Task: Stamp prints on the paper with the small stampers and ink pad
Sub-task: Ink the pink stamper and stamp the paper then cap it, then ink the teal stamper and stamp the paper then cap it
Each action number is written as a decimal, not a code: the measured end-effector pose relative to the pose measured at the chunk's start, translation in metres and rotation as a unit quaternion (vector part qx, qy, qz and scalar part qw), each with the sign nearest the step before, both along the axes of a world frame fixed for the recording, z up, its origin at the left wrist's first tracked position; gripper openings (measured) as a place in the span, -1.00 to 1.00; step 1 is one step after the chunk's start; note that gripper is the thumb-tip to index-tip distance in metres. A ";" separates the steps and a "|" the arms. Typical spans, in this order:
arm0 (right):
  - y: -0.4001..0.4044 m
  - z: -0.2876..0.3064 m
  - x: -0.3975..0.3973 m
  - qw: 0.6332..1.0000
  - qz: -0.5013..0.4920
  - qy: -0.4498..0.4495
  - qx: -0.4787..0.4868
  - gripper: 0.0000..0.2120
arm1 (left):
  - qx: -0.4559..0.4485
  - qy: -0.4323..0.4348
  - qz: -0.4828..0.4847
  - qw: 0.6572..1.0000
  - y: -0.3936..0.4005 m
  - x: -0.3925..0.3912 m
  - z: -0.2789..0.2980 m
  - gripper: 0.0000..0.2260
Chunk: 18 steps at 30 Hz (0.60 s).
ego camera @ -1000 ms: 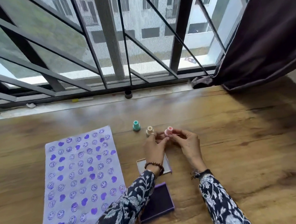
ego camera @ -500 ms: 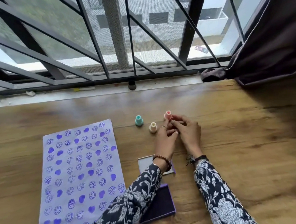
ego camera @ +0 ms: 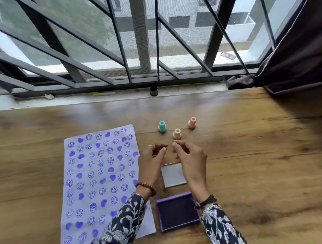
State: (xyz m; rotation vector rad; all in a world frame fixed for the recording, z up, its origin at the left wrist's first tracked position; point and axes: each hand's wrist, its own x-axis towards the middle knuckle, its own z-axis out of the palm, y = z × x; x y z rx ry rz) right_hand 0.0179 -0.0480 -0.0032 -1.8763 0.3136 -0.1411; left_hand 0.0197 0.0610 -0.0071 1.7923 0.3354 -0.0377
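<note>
We have let go of the pink stamper (ego camera: 192, 122); half a second ago it was pinched between both sets of fingertips, and now it stands upright on the worktop (ego camera: 251, 154) beyond our right hand (ego camera: 191, 157), apart from it; both hands have drawn back toward us and hover empty, fingers loosely curled and a little apart, the left hand (ego camera: 152, 159) just beside the right. The cream stamper (ego camera: 177, 133) stands just ahead of the right fingertips, not touching them; the teal stamper (ego camera: 162, 126) is farther out, ahead of the left hand. The paper (ego camera: 101, 181) lies to the left of our left hand, its visible surface nearly filled with purple smiley faces and hearts; the open purple ink pad (ego camera: 177, 211) sits near our wrists, between the forearms, and its pale lid (ego camera: 173, 174) lies under and between the hands. With all three stampers set down in a loose group and little bare paper in sight, we judge the stamping close to finished, or a change of stamper at hand; which one, we cannot say.
</note>
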 end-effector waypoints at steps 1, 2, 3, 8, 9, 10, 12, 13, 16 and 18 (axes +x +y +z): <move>0.008 0.000 0.001 1.000 0.006 0.008 -0.004 -0.88 | 0.040 -0.010 -0.002 0.999 0.009 0.005 -0.001 -0.91; 0.015 -0.001 0.004 1.000 0.010 0.016 -0.006 -0.84 | 0.074 -0.022 -0.009 0.997 0.016 0.012 -0.001 -0.91; 0.021 -0.002 0.007 1.000 0.014 0.024 -0.007 -0.80 | 0.098 -0.034 -0.020 0.994 0.022 0.019 -0.001 -0.89; 0.040 -0.011 0.024 0.995 0.043 0.056 -0.068 -0.91 | 0.193 -0.052 -0.131 0.971 0.037 0.062 0.000 -0.71; 0.042 -0.013 0.026 0.994 0.045 0.062 -0.074 -0.94 | 0.210 -0.052 -0.160 0.963 0.038 0.069 -0.001 -0.68; 0.044 -0.014 0.028 0.994 0.045 0.066 -0.078 -0.93 | 0.221 -0.053 -0.184 0.956 0.038 0.076 -0.001 -0.67; 0.045 -0.016 0.031 0.993 0.043 0.070 -0.084 -0.85 | 0.220 -0.054 -0.211 0.951 0.038 0.085 -0.001 -0.67; 0.045 -0.017 0.033 0.993 0.041 0.073 -0.085 -0.82 | 0.215 -0.055 -0.213 0.952 0.038 0.088 -0.001 -0.68; 0.043 -0.015 0.033 0.995 0.028 0.079 -0.045 -0.81 | 0.200 -0.064 -0.208 0.955 0.040 0.089 -0.002 -0.73; 0.043 -0.010 0.030 0.997 0.024 0.070 -0.013 -0.81 | 0.180 -0.067 -0.201 0.960 0.043 0.084 -0.001 -0.76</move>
